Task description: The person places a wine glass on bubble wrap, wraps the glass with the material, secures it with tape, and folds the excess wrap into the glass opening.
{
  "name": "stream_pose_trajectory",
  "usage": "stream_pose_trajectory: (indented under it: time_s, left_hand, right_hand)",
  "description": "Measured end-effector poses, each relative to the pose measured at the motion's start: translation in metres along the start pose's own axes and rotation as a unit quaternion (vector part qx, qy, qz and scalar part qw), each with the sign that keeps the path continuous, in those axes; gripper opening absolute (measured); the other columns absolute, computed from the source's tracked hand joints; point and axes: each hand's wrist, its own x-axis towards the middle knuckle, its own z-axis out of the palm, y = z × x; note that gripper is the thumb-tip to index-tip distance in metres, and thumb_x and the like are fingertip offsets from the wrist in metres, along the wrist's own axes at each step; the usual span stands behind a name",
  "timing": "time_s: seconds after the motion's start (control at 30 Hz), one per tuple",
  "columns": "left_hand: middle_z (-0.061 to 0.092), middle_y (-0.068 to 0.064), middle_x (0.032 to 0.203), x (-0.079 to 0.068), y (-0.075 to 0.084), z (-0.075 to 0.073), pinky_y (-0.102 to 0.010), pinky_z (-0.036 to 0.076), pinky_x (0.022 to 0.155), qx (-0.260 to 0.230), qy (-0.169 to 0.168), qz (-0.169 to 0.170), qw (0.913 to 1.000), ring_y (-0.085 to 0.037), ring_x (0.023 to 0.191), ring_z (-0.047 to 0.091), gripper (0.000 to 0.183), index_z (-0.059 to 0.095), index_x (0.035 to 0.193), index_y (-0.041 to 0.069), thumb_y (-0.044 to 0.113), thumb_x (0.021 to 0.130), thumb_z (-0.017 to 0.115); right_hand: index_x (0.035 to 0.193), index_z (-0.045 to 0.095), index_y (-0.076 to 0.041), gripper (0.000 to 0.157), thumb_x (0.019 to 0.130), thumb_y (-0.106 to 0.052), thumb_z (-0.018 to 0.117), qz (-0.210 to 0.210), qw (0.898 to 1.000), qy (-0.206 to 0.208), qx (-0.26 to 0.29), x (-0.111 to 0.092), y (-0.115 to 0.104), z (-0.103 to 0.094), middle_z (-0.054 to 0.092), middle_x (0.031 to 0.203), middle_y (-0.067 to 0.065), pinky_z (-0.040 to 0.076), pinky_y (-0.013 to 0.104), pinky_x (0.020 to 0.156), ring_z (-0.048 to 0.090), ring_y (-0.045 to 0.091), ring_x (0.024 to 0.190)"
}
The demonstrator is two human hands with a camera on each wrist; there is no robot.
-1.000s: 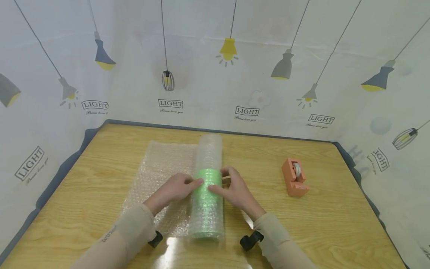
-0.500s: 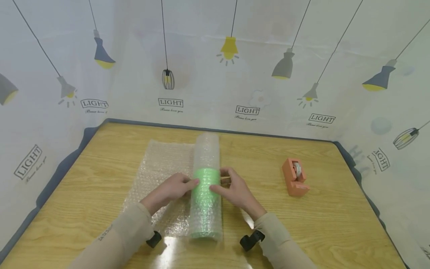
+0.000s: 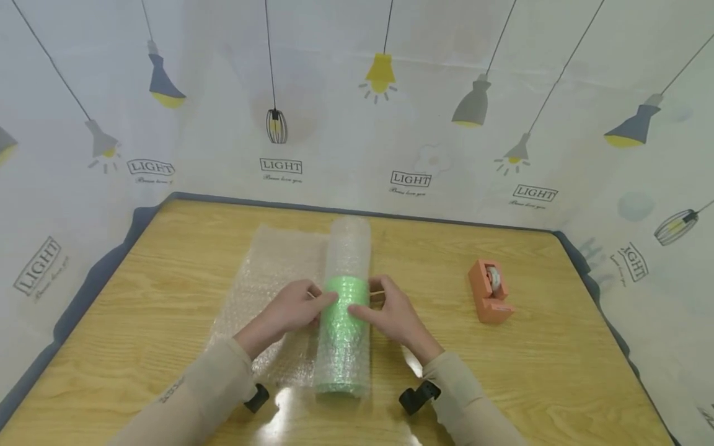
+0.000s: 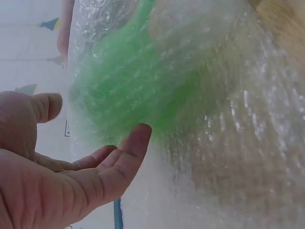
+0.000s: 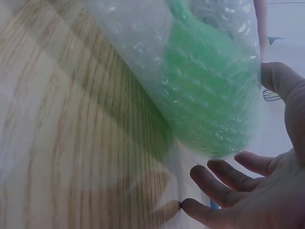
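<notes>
1. The left hand [image 3: 292, 306] holds the bubble-wrap roll [image 3: 348, 248] from its left side, thumb on top, the other fingers half bent and spread along its flank.
2. The right hand [image 3: 395, 314] holds the right side, thumb on top, fingers curved and set apart; its wrist view shows their tips near the underside, but how firmly they press I cannot tell.
3. Within the clear layers, between both hands, is a green object [image 5: 209, 90], broad at one end and narrowing to a slim neck.
4. The roll points away from the person, mid-table; whether its whole length rests on the wood is unclear.
5. To its left, a loose bubble-wrap sheet [image 3: 268, 266] spreads flat and runs up to the roll.
6. Well apart on the right, an orange tape dispenser [image 3: 488, 291] stands on the wooden table [image 3: 558, 371].
7. Beyond, a pale wall covering [image 3: 334, 124] bears printed lamps.
</notes>
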Motion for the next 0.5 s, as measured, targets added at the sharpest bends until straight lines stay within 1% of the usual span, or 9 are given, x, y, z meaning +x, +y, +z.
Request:
stream_pose_trajectory:
  time_s: [0.03,0.07,0.13,0.23,0.27,0.33,0.4,0.47,0.5]
  left_hand:
    - [0.067,-0.015,0.103,0.0,0.002,0.001,-0.041,0.06,0.076,0.017,-0.001,-0.002,0.9998,-0.026,0.087,0.065,0.053,0.063,0.113,-0.003,0.049,0.101,0.062]
    - [0.066,-0.012,0.097,0.0,0.004,0.001,-0.039,0.058,0.072,0.038,-0.002,-0.005,0.9993,-0.023,0.082,0.063,0.056,0.064,0.107,-0.001,0.054,0.099,0.062]
    - [0.06,-0.005,0.083,0.002,0.009,0.002,-0.032,0.052,0.062,0.073,-0.004,-0.014,0.9972,-0.016,0.07,0.054,0.06,0.063,0.093,0.004,0.064,0.096,0.061]
    - [0.046,0.0,0.068,0.005,0.014,0.003,-0.028,0.043,0.052,0.094,-0.011,-0.029,0.9951,-0.012,0.057,0.039,0.062,0.055,0.078,0.01,0.07,0.093,0.06]
    - [0.045,0.0,0.068,0.006,0.015,0.003,-0.028,0.043,0.052,0.098,-0.012,-0.034,0.9945,-0.012,0.056,0.038,0.063,0.055,0.077,0.011,0.071,0.092,0.06]
    - [0.052,-0.004,0.074,0.007,0.018,0.003,-0.033,0.05,0.057,0.099,-0.012,-0.039,0.9942,-0.015,0.06,0.045,0.067,0.061,0.085,0.006,0.073,0.091,0.06]
    - [0.062,-0.01,0.09,0.008,0.019,0.002,-0.041,0.057,0.069,0.103,-0.011,-0.041,0.9937,-0.019,0.072,0.055,0.078,0.065,0.104,-0.001,0.075,0.089,0.06]
    - [0.065,-0.015,0.101,0.009,0.02,0.0,-0.046,0.059,0.075,0.102,-0.014,-0.043,0.9938,-0.025,0.082,0.06,0.085,0.064,0.118,-0.005,0.075,0.088,0.062]
    - [0.066,-0.015,0.102,0.009,0.02,-0.001,-0.046,0.058,0.076,0.1,-0.015,-0.043,0.994,-0.026,0.084,0.061,0.086,0.063,0.12,-0.006,0.074,0.088,0.064]
  right_hand:
    - [0.136,0.052,-0.002,0.062,0.09,-0.034,0.079,0.0,1.0,0.001,-0.002,0.0,0.0,0.0,0.06,0.134,0.018,0.058,0.049,0.093,0.063,0.036,0.118]
    - [0.136,0.052,-0.002,0.063,0.089,-0.034,0.08,0.001,1.0,0.001,-0.003,0.001,0.0,0.001,0.06,0.133,0.017,0.058,0.049,0.093,0.062,0.036,0.119]
    - [0.135,0.053,-0.002,0.063,0.089,-0.035,0.08,-0.002,1.0,0.002,-0.009,0.002,-0.001,0.002,0.06,0.133,0.017,0.058,0.049,0.093,0.062,0.036,0.119]
    - [0.135,0.053,-0.001,0.064,0.088,-0.035,0.08,-0.009,1.0,0.003,-0.017,0.003,-0.002,0.004,0.059,0.132,0.018,0.058,0.049,0.092,0.061,0.037,0.119]
    - [0.135,0.052,-0.001,0.064,0.088,-0.035,0.08,-0.011,1.0,0.003,-0.02,0.003,-0.003,0.005,0.059,0.132,0.018,0.058,0.049,0.092,0.061,0.037,0.119]
    - [0.135,0.052,-0.001,0.065,0.088,-0.034,0.081,-0.014,1.0,0.004,-0.023,0.003,-0.004,0.006,0.059,0.132,0.017,0.058,0.048,0.092,0.061,0.036,0.119]
    - [0.136,0.052,0.0,0.066,0.088,-0.033,0.082,-0.019,0.999,0.006,-0.027,0.003,-0.004,0.007,0.058,0.132,0.017,0.058,0.048,0.092,0.06,0.036,0.119]
    - [0.136,0.052,-0.001,0.066,0.087,-0.032,0.083,-0.022,0.999,0.007,-0.029,0.003,-0.006,0.009,0.058,0.132,0.017,0.058,0.048,0.093,0.06,0.036,0.119]
    - [0.136,0.052,0.0,0.066,0.087,-0.032,0.083,-0.027,0.999,0.009,-0.03,0.003,-0.005,0.01,0.058,0.131,0.017,0.058,0.048,0.093,0.06,0.036,0.118]
